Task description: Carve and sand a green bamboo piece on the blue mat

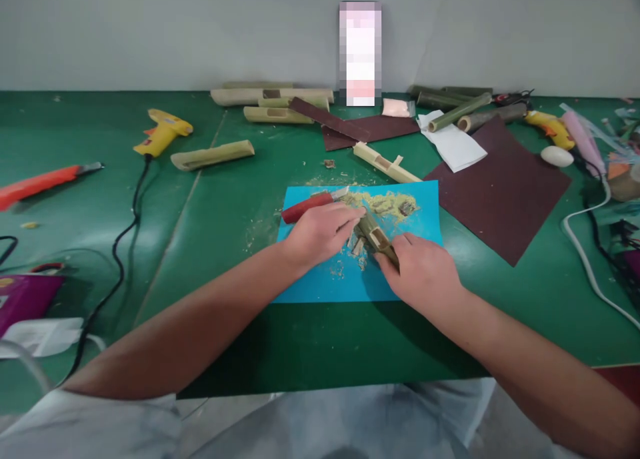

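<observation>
A green bamboo tube with a rectangular opening cut in its side slants over a blue sheet. My right hand is wrapped round its near end. At the far end, the fingers of my left hand are closed on the tube; its fingertips are partly hidden. A red-handled cutter lies on the sheet just beyond my left hand, blade pointing right. Pale yellow-green shavings are heaped past the tube, and small bamboo chips lie beneath it.
Several cut bamboo pieces lie along the back, with brown sandpaper sheets and a white paper. A yellow hot glue gun with its cord and an orange cutter are at left. A phone leans on the wall.
</observation>
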The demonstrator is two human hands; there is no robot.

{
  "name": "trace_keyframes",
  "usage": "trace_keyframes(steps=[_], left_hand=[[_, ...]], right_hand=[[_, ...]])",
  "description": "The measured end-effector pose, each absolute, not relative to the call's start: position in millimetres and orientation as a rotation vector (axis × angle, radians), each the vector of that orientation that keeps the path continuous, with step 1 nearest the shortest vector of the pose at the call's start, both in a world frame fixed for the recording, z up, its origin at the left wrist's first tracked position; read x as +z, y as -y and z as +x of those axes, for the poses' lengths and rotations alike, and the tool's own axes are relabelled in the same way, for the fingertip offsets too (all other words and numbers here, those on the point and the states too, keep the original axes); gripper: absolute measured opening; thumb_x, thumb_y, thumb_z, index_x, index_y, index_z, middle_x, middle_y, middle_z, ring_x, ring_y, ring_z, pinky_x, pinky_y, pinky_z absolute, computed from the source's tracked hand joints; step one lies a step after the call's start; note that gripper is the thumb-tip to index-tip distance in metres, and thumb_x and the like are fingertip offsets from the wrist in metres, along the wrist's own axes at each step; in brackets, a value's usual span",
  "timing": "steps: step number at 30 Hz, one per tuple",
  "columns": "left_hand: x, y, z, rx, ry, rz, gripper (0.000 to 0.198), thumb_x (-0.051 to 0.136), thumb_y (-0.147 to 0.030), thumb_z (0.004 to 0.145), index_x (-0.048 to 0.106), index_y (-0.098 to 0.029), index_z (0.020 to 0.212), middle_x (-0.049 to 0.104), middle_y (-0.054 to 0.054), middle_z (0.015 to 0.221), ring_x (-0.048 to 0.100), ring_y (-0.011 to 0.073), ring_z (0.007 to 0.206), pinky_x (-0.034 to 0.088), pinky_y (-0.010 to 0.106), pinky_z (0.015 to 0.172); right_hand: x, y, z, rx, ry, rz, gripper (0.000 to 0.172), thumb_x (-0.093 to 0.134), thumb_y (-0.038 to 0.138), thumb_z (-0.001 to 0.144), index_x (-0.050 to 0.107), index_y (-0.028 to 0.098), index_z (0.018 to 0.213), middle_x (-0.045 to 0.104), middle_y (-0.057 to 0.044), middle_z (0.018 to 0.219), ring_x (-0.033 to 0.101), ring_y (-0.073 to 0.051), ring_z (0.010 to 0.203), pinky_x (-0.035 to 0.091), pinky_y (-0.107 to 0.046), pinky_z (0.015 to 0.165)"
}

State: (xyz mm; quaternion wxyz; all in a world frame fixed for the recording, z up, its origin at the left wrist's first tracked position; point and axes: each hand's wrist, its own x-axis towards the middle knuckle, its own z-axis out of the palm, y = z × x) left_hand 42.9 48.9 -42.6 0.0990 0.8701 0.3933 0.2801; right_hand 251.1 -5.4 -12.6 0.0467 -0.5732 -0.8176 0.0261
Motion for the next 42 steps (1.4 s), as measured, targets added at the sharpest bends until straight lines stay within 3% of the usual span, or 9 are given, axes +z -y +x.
trace_keyframes(steps=[9,14,25,32,35,38,42], left_hand=[[-43.8,-49.2,42.9,0.827,-1.11,2.61,0.033,0.044,-0.031,0.103,0.071,-0.016,0.115,0.074,0.006,0.09,0.07,0.0164,0.081,0.056,0.026,0.071],[-44.4,-52.2,41.9,0.91,-1.139,2.532,0.028,0.049,-0.027,0.101,0.072,-0.017,0.114,0.076,0.007,0.101,0.071,0.0169,0.092,0.057,0.026,0.082],[-43.4,-50.3,43.4,0.79,-1.1,2.627,0.032,0.046,-0.028,0.102,0.071,-0.015,0.117,0.075,0.007,0.091,0.071,0.0175,0.082,0.055,0.027,0.072],[-38.8,-61.6,40.4,0.99,-1.16,2.372,0.024,0.056,-0.024,0.095,0.075,-0.016,0.107,0.077,0.007,0.101,0.071,0.0183,0.092,0.056,0.029,0.084],[-27.8,-58.0,45.9,0.978,-1.212,2.041,0.021,0.06,-0.025,0.091,0.076,-0.016,0.099,0.076,0.007,0.092,0.068,0.0152,0.075,0.055,0.027,0.07],[-11.8,-51.7,53.4,0.98,-1.183,1.396,0.018,0.062,-0.029,0.089,0.073,-0.015,0.09,0.07,0.003,0.076,0.049,0.0067,0.046,0.04,0.021,0.043],[-1.4,-48.6,58.7,0.913,-1.017,0.927,0.019,0.064,-0.03,0.087,0.065,-0.013,0.079,0.066,0.002,0.07,0.044,0.0033,0.041,0.031,0.017,0.038]], right_hand=[[-12.6,5.0,249.3,0.075,2.501,-1.767,0.028,0.051,0.039,0.096,0.062,0.016,0.084,0.065,-0.007,0.079,0.061,-0.021,0.072,0.026,-0.033,0.059],[-12.7,5.6,249.9,0.058,2.505,-1.764,0.027,0.051,0.039,0.097,0.062,0.016,0.086,0.065,-0.008,0.08,0.062,-0.021,0.072,0.028,-0.033,0.06],[-13.9,5.0,251.7,-0.001,2.467,-1.758,0.026,0.057,0.041,0.093,0.062,0.018,0.082,0.065,-0.006,0.079,0.061,-0.021,0.071,0.026,-0.034,0.059],[-11.3,-0.5,258.9,-0.092,2.461,-1.732,0.026,0.056,0.04,0.093,0.063,0.018,0.08,0.064,-0.007,0.08,0.06,-0.023,0.079,0.029,-0.035,0.063],[-10.7,-2.2,261.0,-0.064,2.452,-1.724,0.027,0.053,0.039,0.093,0.063,0.018,0.079,0.063,-0.007,0.08,0.059,-0.022,0.079,0.029,-0.035,0.063],[-10.8,-3.1,262.4,-0.036,2.449,-1.719,0.025,0.052,0.036,0.092,0.063,0.018,0.079,0.063,-0.007,0.08,0.057,-0.021,0.077,0.028,-0.034,0.062],[-12.9,-4.0,263.0,-0.045,2.431,-1.692,0.024,0.053,0.035,0.091,0.062,0.018,0.076,0.061,-0.007,0.077,0.056,-0.02,0.075,0.027,-0.034,0.062]])
